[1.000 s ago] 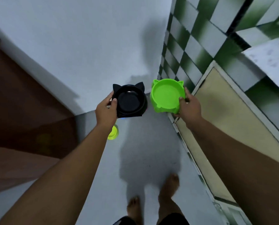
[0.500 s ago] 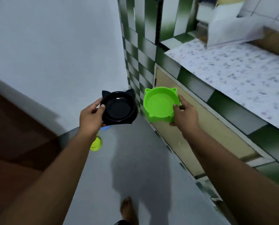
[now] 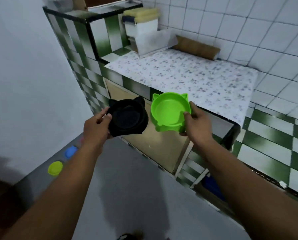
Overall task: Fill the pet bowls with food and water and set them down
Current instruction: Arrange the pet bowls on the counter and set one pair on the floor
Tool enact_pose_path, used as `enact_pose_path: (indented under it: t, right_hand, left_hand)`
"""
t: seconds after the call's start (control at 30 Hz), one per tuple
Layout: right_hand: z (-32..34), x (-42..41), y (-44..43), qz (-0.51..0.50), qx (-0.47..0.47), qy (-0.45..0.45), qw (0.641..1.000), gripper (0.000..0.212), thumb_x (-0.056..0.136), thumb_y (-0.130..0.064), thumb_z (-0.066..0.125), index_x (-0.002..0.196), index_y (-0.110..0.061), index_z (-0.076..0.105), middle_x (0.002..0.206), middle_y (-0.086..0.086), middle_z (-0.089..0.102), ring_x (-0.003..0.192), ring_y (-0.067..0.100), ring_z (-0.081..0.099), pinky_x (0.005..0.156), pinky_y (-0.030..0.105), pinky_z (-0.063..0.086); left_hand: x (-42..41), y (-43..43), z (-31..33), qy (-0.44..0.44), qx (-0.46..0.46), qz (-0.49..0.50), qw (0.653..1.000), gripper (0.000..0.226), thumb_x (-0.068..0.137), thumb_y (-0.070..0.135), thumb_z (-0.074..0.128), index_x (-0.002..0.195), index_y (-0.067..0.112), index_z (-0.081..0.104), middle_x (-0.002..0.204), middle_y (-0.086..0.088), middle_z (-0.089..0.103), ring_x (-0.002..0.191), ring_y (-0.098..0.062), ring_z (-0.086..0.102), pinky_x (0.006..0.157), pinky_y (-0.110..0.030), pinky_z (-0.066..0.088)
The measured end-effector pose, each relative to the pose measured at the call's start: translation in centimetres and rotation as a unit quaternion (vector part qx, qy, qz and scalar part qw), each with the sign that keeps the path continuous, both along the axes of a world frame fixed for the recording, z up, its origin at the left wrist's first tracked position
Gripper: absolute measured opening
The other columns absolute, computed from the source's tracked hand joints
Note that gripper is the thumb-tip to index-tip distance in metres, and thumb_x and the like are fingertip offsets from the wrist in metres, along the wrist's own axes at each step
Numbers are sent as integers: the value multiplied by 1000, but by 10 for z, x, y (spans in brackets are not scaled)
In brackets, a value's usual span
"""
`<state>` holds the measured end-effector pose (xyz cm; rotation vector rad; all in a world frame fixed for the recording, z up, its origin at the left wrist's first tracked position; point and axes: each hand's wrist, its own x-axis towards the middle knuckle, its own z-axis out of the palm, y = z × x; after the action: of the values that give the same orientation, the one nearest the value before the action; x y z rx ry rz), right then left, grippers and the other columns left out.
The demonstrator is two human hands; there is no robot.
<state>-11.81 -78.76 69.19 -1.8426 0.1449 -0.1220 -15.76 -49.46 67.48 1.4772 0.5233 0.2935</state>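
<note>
A black cat-eared pet bowl [image 3: 129,117] is held by its left rim in my left hand [image 3: 97,126], in front of my chest. Beside it, my right hand [image 3: 196,122] grips the right rim of a bright green cat-eared pet bowl [image 3: 169,110]. Both bowls look empty and tilt slightly toward me. They hover just below the front edge of a counter covered with patterned paper [image 3: 188,75].
A white container with a yellow lid [image 3: 141,25] and a clear plastic box [image 3: 155,41] stand at the counter's back left. A blue bowl [image 3: 70,151] and a yellow-green bowl [image 3: 55,168] lie on the grey floor by the left wall. Beige cabinet doors [image 3: 155,146] sit under the counter.
The view has swung up and right from the floor corner to the counter. Both hands have kept their bowls and carried them toward the counter's front edge.
</note>
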Motion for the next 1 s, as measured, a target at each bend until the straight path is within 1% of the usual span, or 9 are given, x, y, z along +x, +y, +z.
enact_pose_path:
  t: [0.07,0.23,0.33,0.47,0.53,0.6,0.77,0.87,1.0]
  right_hand:
    - [2,-10,-23,-37,5,5,999,49,102,-25,51,150,-28,42,114,0,61,85,21,68,67,50,63]
    - [4,-41,-84,-172,-12,-22,985,48,98,-25,55,146,-29,49,119,-2,64,93,14,66,91,44,58]
    - [6,-64,-119,-227,1,-17,974,49,97,-23,55,145,-30,51,123,1,67,90,14,68,82,44,61]
    - [9,-97,-167,-305,22,2,952,48,97,-24,55,144,-34,50,101,-8,68,78,23,69,68,55,61]
    - [9,-115,-193,-332,31,7,943,48,99,-24,55,145,-34,49,99,-2,64,76,25,67,62,53,61]
    - [10,-130,-220,-353,36,4,935,48,100,-21,54,146,-31,48,110,9,62,80,28,68,58,50,62]
    - [5,-158,-296,-398,49,9,916,48,101,-20,52,147,-32,47,107,3,59,84,26,67,62,49,63]
    - [-1,-173,-348,-414,62,14,908,48,101,-19,51,147,-32,46,118,8,57,86,25,65,63,49,63]
    - [-5,-187,-425,-422,49,19,905,48,102,-18,50,148,-29,45,115,8,62,84,25,66,61,48,63]
  left_hand:
    - [7,-21,6,-9,12,-39,999,32,100,21,64,130,30,70,120,-5,73,105,-28,72,79,-53,63]
    - [33,-74,19,-17,31,-144,989,33,102,23,60,135,28,66,118,-1,72,108,-22,70,81,-49,63]
    - [45,-113,24,-28,42,-200,978,34,101,24,62,135,29,66,117,-1,73,106,-21,71,78,-47,63]
    - [53,-177,28,-47,46,-273,960,34,101,24,62,134,31,65,120,0,71,102,-18,70,71,-38,63]
    - [55,-211,29,-45,62,-303,950,33,100,28,63,132,35,65,120,1,71,103,-19,70,65,-34,60]
    - [54,-245,29,-41,68,-322,943,32,100,30,63,130,38,66,116,4,71,104,-18,71,61,-31,59]
    - [44,-333,24,-36,72,-358,930,34,100,28,63,134,32,65,113,5,71,101,-14,70,67,-34,61]
    - [39,-392,19,-30,80,-372,924,33,101,27,63,134,31,65,108,3,72,100,-19,71,71,-38,64]
    - [32,-475,11,-24,72,-369,927,32,99,25,63,130,32,67,103,1,72,99,-23,71,57,-30,61]
